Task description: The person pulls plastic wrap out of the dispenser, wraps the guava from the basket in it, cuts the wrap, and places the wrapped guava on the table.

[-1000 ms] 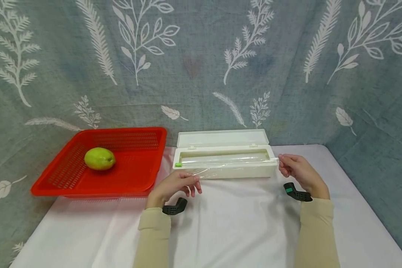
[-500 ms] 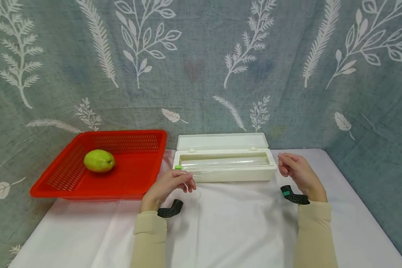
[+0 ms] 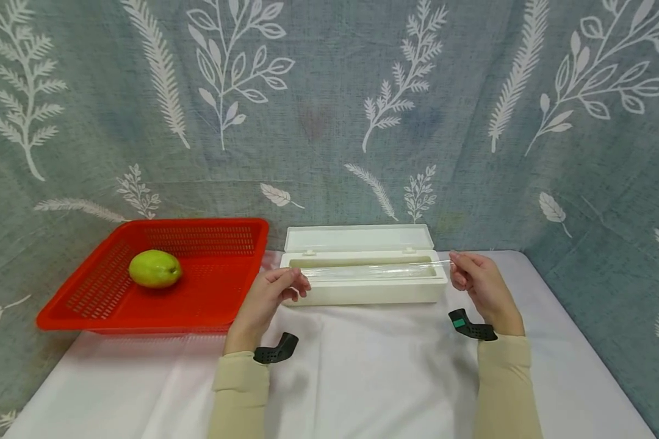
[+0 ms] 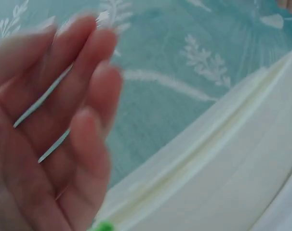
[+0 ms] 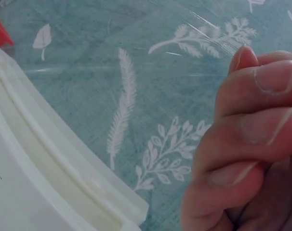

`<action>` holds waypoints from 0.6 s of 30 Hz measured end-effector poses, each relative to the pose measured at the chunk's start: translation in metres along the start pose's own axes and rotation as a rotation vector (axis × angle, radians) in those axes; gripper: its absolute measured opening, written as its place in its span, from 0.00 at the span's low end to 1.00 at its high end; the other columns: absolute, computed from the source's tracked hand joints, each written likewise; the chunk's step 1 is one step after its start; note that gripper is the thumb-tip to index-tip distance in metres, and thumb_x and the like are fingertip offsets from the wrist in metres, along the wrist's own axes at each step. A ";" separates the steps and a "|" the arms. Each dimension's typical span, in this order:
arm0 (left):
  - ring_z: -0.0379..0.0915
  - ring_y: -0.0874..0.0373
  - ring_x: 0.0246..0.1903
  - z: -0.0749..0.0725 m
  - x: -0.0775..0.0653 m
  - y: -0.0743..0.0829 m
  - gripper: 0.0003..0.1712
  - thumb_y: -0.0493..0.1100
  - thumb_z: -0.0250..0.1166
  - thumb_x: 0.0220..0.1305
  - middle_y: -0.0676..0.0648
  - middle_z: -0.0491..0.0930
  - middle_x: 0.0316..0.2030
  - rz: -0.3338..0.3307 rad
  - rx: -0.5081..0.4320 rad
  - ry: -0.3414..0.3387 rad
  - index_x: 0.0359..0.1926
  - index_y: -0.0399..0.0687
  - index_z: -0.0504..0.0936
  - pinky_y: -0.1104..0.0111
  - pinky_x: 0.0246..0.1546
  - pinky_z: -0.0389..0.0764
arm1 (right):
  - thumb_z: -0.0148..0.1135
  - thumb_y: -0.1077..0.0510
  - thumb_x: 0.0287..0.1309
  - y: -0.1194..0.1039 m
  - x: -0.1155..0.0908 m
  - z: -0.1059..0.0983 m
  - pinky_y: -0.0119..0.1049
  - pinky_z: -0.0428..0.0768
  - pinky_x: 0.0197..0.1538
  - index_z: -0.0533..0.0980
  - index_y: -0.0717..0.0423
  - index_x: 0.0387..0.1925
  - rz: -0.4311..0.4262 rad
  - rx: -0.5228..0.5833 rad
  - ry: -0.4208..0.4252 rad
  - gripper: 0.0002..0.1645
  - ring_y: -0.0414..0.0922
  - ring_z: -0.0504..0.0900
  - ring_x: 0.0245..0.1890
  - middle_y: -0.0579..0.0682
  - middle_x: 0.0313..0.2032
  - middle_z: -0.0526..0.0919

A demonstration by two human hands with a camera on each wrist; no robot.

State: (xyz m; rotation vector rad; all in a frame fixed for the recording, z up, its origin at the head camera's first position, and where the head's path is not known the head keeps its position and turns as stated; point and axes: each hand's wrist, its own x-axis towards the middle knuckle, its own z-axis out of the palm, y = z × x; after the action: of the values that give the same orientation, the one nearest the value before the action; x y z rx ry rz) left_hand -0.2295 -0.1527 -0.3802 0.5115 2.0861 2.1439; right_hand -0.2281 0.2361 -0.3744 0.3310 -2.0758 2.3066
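Observation:
A strip of clear cling film (image 3: pixel 373 270) stretches between both hands, across the opening of a white cling film dispenser box (image 3: pixel 373 296). My left hand (image 3: pixel 269 299) pinches its left end between thumb and forefinger, near the box's left front corner. Past the box's right end, my right hand (image 3: pixel 480 286) pinches the other end, its remaining fingers curled. Shiny streaks of the film (image 5: pixel 213 41) run to those fingertips in the right wrist view. A green slider (image 4: pixel 105 226) peeks out below the left hand in the left wrist view; from the head it is hidden.
The box's hinged lid (image 3: pixel 357 238) stands raised at the back, close to the patterned curtain (image 3: pixel 313 177). To the left, a red plastic basket (image 3: pixel 159 326) holds a yellow-green oval fruit (image 3: pixel 155 269). White cloth (image 3: pixel 373 366) covers the table.
The film has come up from the box's front to over its opening. My left hand has moved left and slightly away from me; the right has hardly shifted. The view has tilted slightly.

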 end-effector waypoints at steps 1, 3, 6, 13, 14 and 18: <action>0.73 0.51 0.30 0.000 0.001 -0.001 0.18 0.48 0.54 0.63 0.42 0.78 0.30 0.014 -0.013 0.022 0.31 0.37 0.80 0.67 0.31 0.74 | 0.51 0.52 0.61 0.000 0.000 0.000 0.37 0.59 0.23 0.69 0.60 0.22 -0.010 0.009 0.005 0.17 0.41 0.62 0.16 0.47 0.14 0.63; 0.73 0.49 0.32 0.003 0.004 0.000 0.19 0.50 0.54 0.63 0.42 0.78 0.31 0.036 -0.027 0.062 0.32 0.37 0.80 0.67 0.31 0.74 | 0.51 0.53 0.61 -0.002 -0.001 0.002 0.37 0.59 0.23 0.69 0.60 0.22 -0.035 0.030 0.016 0.17 0.41 0.62 0.16 0.48 0.14 0.63; 0.73 0.47 0.38 0.007 0.006 0.005 0.20 0.50 0.55 0.62 0.42 0.79 0.34 0.064 -0.066 0.083 0.33 0.36 0.81 0.65 0.37 0.75 | 0.50 0.54 0.62 -0.006 -0.001 0.004 0.33 0.62 0.21 0.71 0.59 0.22 -0.075 0.064 0.053 0.16 0.41 0.63 0.16 0.48 0.15 0.65; 0.72 0.46 0.46 0.015 0.000 0.019 0.16 0.45 0.54 0.63 0.42 0.80 0.37 0.136 -0.103 0.100 0.33 0.36 0.81 0.62 0.52 0.67 | 0.48 0.57 0.63 -0.012 -0.003 0.007 0.28 0.67 0.20 0.73 0.61 0.24 -0.148 0.131 0.074 0.15 0.41 0.65 0.16 0.49 0.16 0.71; 0.72 0.46 0.46 0.016 -0.001 0.022 0.16 0.45 0.54 0.63 0.41 0.80 0.38 0.151 -0.098 0.102 0.34 0.36 0.81 0.62 0.53 0.66 | 0.48 0.58 0.63 -0.013 -0.003 0.007 0.28 0.68 0.20 0.73 0.63 0.25 -0.164 0.138 0.064 0.15 0.41 0.66 0.16 0.49 0.17 0.71; 0.73 0.48 0.46 0.018 -0.005 0.029 0.17 0.44 0.53 0.64 0.42 0.80 0.38 0.195 -0.075 0.112 0.35 0.34 0.81 0.63 0.53 0.66 | 0.46 0.59 0.64 -0.017 -0.007 0.008 0.26 0.71 0.22 0.71 0.66 0.29 -0.211 0.139 0.035 0.14 0.42 0.67 0.19 0.50 0.20 0.72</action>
State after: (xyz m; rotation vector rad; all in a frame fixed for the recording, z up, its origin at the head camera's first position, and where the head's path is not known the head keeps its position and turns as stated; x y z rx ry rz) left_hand -0.2146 -0.1390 -0.3529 0.6235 2.0794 2.4004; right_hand -0.2177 0.2312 -0.3579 0.4839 -1.7735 2.3152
